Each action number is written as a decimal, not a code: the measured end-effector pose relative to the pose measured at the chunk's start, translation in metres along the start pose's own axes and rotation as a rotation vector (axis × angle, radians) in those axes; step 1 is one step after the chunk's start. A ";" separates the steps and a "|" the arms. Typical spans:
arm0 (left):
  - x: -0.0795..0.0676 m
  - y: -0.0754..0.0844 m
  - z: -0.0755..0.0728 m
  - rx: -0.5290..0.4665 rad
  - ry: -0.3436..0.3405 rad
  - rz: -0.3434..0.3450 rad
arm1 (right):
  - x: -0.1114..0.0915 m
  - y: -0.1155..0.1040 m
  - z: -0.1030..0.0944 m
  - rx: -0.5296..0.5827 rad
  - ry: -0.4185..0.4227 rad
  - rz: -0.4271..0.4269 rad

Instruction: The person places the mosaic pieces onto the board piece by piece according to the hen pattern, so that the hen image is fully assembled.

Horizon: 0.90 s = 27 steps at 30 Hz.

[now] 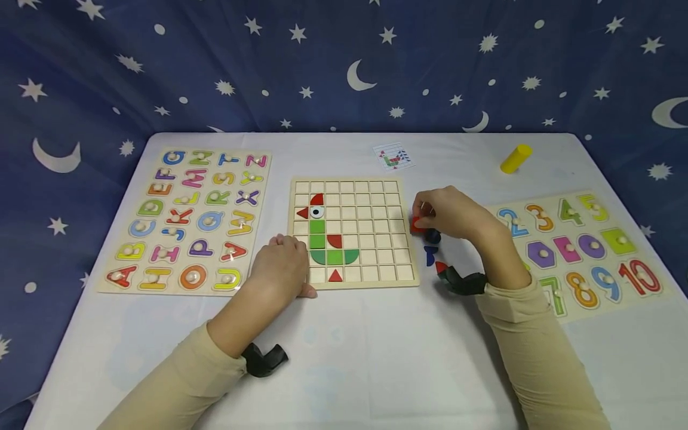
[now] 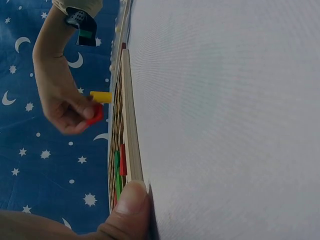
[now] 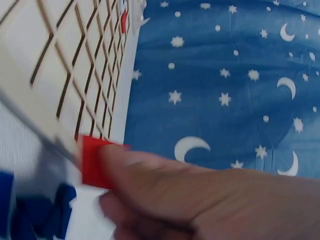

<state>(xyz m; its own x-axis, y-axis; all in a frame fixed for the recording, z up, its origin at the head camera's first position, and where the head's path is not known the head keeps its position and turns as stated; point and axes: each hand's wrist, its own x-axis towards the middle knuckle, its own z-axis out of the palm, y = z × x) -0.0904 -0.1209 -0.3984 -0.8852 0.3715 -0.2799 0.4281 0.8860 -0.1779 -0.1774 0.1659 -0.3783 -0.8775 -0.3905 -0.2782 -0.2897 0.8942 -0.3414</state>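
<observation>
My right hand [image 1: 450, 210] pinches a red square block [image 3: 94, 162] between thumb and fingers, just off the right edge of the wooden grid board [image 1: 371, 285]. My left hand [image 1: 280, 266] grips the board's near left corner, with its thumb [image 2: 132, 200] against the front edge. On the board's left side, colored pieces form a bird: a white tile with a black eye [image 1: 317, 212], green squares [image 1: 318, 227], green rounded pieces [image 1: 352, 256], a red quarter piece [image 1: 334, 240] and red triangles [image 1: 335, 276]. Blue pieces [image 1: 430, 255] and a red-tipped piece [image 1: 441, 267] lie under my right wrist.
A small picture card [image 1: 394, 156] of a bird lies behind the board. The alphabet puzzle board [image 1: 183, 289] is at the left, the number puzzle board [image 1: 607, 304] at the right. A yellow cylinder [image 1: 516, 159] stands at the back right. Starry blue cloth [image 1: 322, 71] hangs behind the table.
</observation>
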 end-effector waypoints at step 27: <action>0.000 -0.001 0.000 0.034 0.008 0.010 | 0.026 -0.064 0.066 0.139 0.267 -0.247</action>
<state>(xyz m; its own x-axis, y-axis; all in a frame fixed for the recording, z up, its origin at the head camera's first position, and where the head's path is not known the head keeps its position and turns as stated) -0.0905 -0.1217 -0.3979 -0.8821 0.3828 -0.2744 0.4429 0.8724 -0.2066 -0.1571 0.0841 -0.4227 -0.8616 -0.5033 0.0654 -0.4665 0.7346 -0.4928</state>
